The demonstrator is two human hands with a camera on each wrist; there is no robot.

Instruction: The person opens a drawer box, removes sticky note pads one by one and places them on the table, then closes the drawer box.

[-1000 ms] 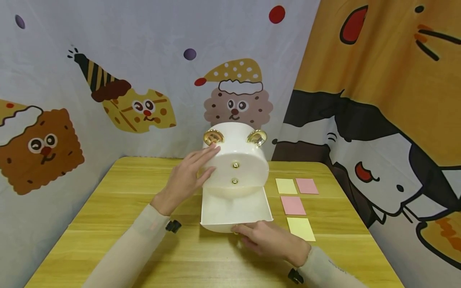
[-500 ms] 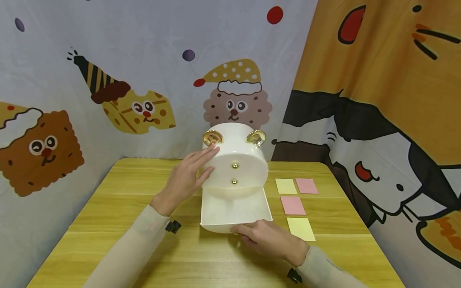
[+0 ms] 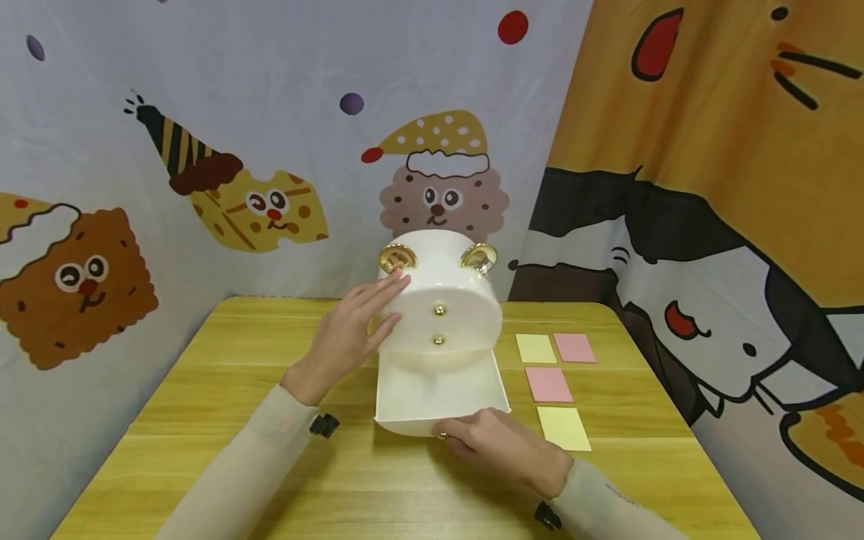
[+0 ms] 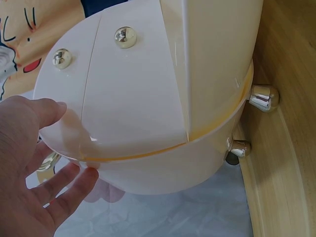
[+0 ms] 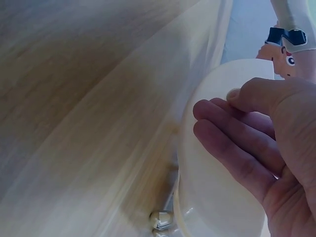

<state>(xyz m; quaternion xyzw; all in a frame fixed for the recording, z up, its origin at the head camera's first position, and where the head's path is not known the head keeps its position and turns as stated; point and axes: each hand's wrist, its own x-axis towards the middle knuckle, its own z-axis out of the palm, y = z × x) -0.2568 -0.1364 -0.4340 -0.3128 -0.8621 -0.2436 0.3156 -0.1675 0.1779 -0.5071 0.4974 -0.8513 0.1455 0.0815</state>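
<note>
A white drawer box [image 3: 466, 322] with rounded sides, gold ears and gold knobs stands upright on the table. Its bottom drawer [image 3: 442, 386] is pulled out toward me, and the part inside that shows is bare. My left hand [image 3: 340, 341] rests against the box's upper left side, thumb on the front face and fingers along the edge, as the left wrist view also shows. At the drawer front [image 5: 217, 187], my right hand [image 3: 502, 446] pinches the small gold drawer knob [image 3: 442, 435], which peeks out below the index finger. In the right wrist view the fingers hide that knob.
To the right of the box lie two yellow sticky notes [image 3: 564, 429] and two pink ones [image 3: 549, 385] on the wooden table [image 3: 283, 480]. Gold feet [image 4: 264, 98] hold the box off the tabletop. A cartoon-printed curtain [image 3: 270, 67] hangs behind the table.
My right hand has shifted very slightly at the drawer front, so more of the gold knob shows. The drawer and my left hand stay where they were.
</note>
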